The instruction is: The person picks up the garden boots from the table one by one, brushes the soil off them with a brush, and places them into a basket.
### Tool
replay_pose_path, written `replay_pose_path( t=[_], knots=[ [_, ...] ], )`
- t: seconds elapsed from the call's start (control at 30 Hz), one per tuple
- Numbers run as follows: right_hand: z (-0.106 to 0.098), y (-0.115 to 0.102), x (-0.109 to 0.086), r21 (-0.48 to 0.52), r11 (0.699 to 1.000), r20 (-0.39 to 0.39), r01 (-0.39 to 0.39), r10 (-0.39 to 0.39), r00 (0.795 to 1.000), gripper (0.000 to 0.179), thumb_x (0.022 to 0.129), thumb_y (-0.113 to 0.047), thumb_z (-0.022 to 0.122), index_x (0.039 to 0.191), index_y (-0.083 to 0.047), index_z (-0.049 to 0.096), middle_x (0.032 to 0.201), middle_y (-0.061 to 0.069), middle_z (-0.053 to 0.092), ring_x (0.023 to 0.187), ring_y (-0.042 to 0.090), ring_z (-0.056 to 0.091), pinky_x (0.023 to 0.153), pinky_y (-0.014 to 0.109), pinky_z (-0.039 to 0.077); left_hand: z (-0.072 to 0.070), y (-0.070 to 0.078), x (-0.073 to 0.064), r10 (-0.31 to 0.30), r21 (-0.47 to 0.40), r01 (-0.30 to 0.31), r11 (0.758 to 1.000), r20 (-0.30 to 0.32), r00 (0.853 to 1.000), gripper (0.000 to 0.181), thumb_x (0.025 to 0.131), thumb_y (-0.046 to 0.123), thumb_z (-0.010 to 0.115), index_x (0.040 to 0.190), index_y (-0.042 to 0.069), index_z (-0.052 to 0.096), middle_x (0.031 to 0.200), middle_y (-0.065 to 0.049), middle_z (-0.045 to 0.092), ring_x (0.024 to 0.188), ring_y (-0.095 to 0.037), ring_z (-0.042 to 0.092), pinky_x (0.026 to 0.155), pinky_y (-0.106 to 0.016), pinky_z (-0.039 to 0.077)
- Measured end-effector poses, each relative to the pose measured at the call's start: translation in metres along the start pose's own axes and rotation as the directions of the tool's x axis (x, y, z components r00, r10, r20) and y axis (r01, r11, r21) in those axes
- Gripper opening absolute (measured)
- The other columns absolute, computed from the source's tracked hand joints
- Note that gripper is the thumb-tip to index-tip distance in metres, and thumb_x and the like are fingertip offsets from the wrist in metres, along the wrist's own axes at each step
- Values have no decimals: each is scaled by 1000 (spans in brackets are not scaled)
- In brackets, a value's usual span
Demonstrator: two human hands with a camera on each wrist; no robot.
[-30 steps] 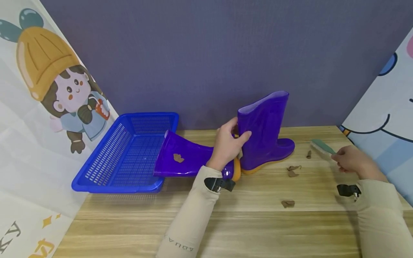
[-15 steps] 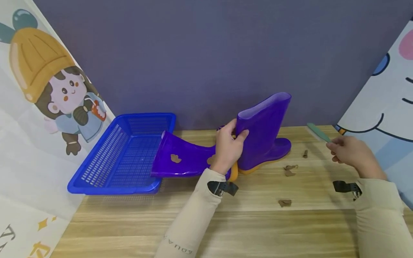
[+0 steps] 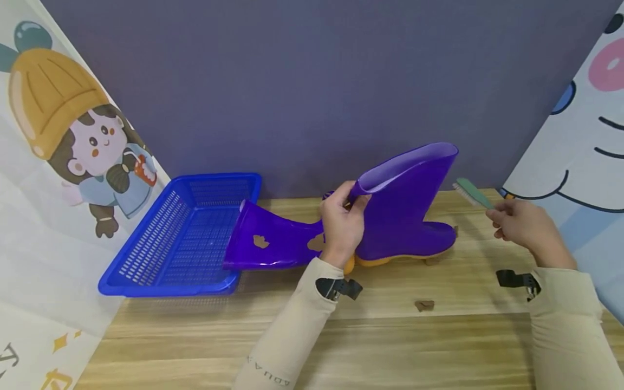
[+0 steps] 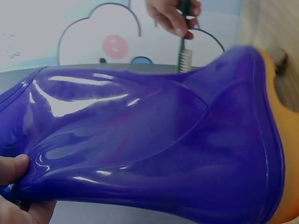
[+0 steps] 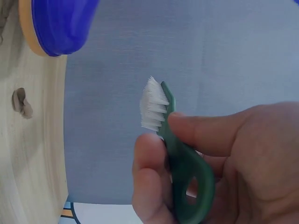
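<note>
My left hand (image 3: 343, 223) pinches the top edge of a purple rubber boot (image 3: 404, 216) with an orange sole. In the head view the boot stands with its toe to the right and its opening tipped toward me. A second purple rain boot (image 3: 280, 241) lies on its side to the left, with brown patches on its shaft; my left hand and forearm hide part of it. To the right of the boots, my right hand (image 3: 524, 227) holds a small green brush (image 5: 180, 154) with white bristles by its looped handle, in the air and apart from the boot.
A blue plastic basket (image 3: 195, 287) stands at the left, and the lying boot's shaft reaches over its right edge. One crumpled brown scrap (image 3: 424, 305) lies on the wooden table (image 3: 390, 352); another brown scrap (image 5: 22, 102) shows in the right wrist view. A grey panel (image 3: 312, 97) rises behind.
The held boot has turned and tipped, its opening now facing me more, and it covers some brown scraps. My right hand has lifted the brush slightly and turned it.
</note>
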State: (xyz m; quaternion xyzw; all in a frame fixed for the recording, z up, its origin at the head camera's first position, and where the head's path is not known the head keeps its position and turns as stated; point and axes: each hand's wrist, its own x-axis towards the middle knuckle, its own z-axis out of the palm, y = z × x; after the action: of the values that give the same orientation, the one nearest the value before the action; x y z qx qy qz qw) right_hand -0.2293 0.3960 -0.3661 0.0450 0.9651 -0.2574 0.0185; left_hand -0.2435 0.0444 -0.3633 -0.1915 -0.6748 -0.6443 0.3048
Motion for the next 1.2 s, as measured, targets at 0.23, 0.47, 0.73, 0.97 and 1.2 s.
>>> replay_pose_path(
  t=[0.23, 0.47, 0.73, 0.97, 1.2],
  knots=[
    [-10, 1, -6, 12, 999, -49, 51, -51, 998, 56, 110, -37, 38, 132, 13, 49, 98, 21, 70, 69, 16, 66, 60, 34, 52, -4, 24, 9, 52, -108, -54, 993, -19, 998, 7, 87, -11, 68, 90, -6, 69, 79, -19, 68, 68, -7, 55, 60, -19, 47],
    [-13, -1, -10, 31, 997, -49, 66, -65, 997, 61, 110, -42, 36, 139, 11, 45, 97, 17, 70, 70, 13, 65, 62, 31, 49, 2, 37, 36, 119, -51, -116, 992, 60, 991, 5, 90, -3, 71, 92, -3, 67, 82, -15, 67, 71, -9, 56, 65, -20, 48],
    [-16, -4, -13, 78, 995, -50, 63, -59, 997, 64, 109, -44, 37, 141, 11, 44, 90, 9, 71, 69, 10, 65, 64, 30, 51, 18, 49, 70, 25, -113, -4, 994, 182, 983, 11, 89, -4, 65, 99, -1, 64, 93, -14, 66, 83, -5, 54, 77, -19, 46],
    [-15, -9, -15, 173, 982, -24, 81, -79, 997, 63, 110, -40, 39, 144, 12, 40, 100, 11, 69, 73, 6, 67, 64, 26, 57, 35, 46, 92, -154, -373, 197, 907, 144, 978, 17, 77, -15, 51, 82, -3, 61, 81, -3, 62, 76, -6, 53, 73, -18, 45],
    [-12, -16, -15, 217, 972, -18, 93, -91, 996, 59, 110, -39, 39, 141, 11, 41, 102, 13, 68, 74, 6, 66, 65, 28, 59, 49, 32, 99, -365, -510, 405, 759, 181, 913, 26, 73, -12, 41, 66, 13, 46, 62, 3, 51, 57, -11, 49, 53, -22, 40]
  ],
)
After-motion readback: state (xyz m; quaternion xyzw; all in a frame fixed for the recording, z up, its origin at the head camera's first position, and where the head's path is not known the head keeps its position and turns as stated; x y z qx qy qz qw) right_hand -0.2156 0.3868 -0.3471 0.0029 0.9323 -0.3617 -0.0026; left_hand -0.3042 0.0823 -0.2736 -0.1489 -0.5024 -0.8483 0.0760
